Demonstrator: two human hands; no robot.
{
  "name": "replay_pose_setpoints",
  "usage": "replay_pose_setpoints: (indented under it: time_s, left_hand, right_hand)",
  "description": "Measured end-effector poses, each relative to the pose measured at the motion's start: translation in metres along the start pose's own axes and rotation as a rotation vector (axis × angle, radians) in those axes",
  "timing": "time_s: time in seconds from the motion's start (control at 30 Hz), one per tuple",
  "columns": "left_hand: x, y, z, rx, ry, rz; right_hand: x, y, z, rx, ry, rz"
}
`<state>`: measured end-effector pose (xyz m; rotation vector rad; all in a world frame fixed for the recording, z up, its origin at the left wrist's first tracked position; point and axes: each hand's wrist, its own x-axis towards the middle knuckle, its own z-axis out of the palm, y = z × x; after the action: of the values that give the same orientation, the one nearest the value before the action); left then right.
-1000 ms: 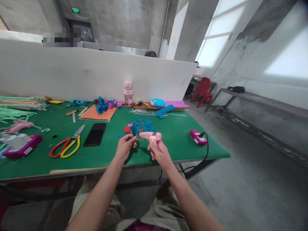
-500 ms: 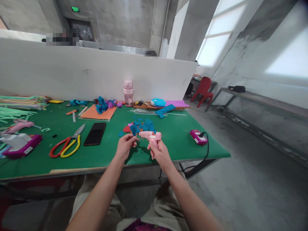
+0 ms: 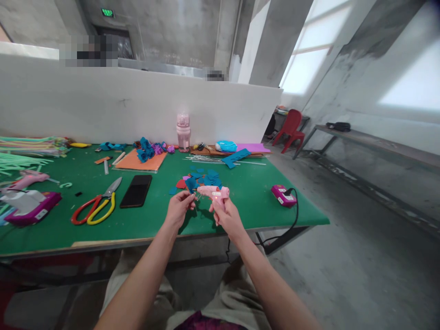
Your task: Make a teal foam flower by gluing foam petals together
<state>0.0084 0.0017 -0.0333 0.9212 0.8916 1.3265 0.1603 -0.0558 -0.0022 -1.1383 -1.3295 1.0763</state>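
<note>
My right hand (image 3: 226,214) is closed round the handle of a pink glue gun (image 3: 217,193), whose nozzle points left. Pinched in the fingers of my left hand (image 3: 179,208) is a small blue felt piece (image 3: 191,184), folded or curled, just off the nozzle tip. The two hands are close together over the front of the table. Behind them lies a loose pile of blue felt cutouts (image 3: 209,178), with a red cutout (image 3: 181,184) at its left side. My fingers hide the lower end of the held piece.
Scissors (image 3: 99,204) and a black phone (image 3: 136,191) lie to the left on the green table (image 3: 247,206). Power strips sit at both sides, the right one (image 3: 283,196) trailing a cable. A pink bottle (image 3: 183,133) stands by the white partition (image 3: 144,101). Felt flowers (image 3: 145,150) rest on orange sheets.
The glue gun has shifted very slightly left, towards the blue felt piece. My left hand keeps its pinch in nearly the same place.
</note>
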Motion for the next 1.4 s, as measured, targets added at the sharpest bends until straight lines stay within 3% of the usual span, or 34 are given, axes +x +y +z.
replay_pose_setpoints:
  time_s: [0.9,1.4]
  left_hand:
    - [0.0001,-0.0001,0.0007,-0.018,0.005,-0.007]
    - [0.0005,0.0003,0.0010,-0.045,0.039,-0.013]
  right_hand:
    - [-0.0031,0.0015,-0.0029,0.047,0.005,0.055]
    - [-0.0043,-0.0004,0.0010,-0.029,-0.027,0.019]
